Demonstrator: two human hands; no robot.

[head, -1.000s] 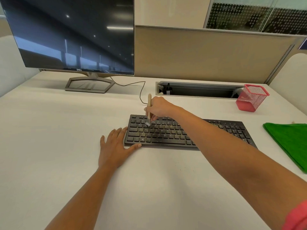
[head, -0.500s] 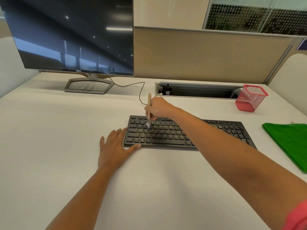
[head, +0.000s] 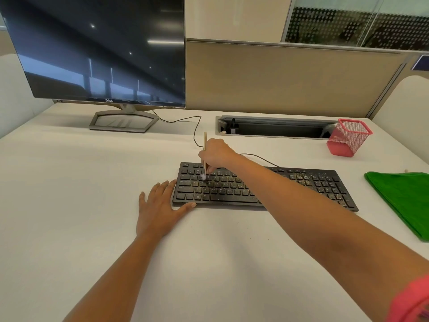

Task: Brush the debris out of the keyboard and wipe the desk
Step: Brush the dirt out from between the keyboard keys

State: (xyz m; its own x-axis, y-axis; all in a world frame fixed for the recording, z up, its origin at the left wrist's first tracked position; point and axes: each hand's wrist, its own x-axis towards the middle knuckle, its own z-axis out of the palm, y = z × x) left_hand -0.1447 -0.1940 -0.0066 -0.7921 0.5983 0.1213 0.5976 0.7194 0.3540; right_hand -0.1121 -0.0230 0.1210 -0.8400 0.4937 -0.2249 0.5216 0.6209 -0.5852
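One readable logo: DELL on monitor [head: 102, 54] bezel, upper left. Right hand [head: 217, 154] pinched brush [head: 204, 156], bristles on crumb-speckled keyboard [head: 301, 184] mid-frame. Left hand [head: 160, 208] lay flat on desk [head: 69, 194], fingers straight, thumb touching keyboard corner. Green cloth [head: 404, 201] far right.

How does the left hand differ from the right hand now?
The left hand lies flat on the desk with straight fingers, while the right hand is raised over the keyboard with curled fingers. The left hand holds nothing, and the right hand grips a brush whose bristles are on the keys. Both hands are bare and at the keyboard's left end.
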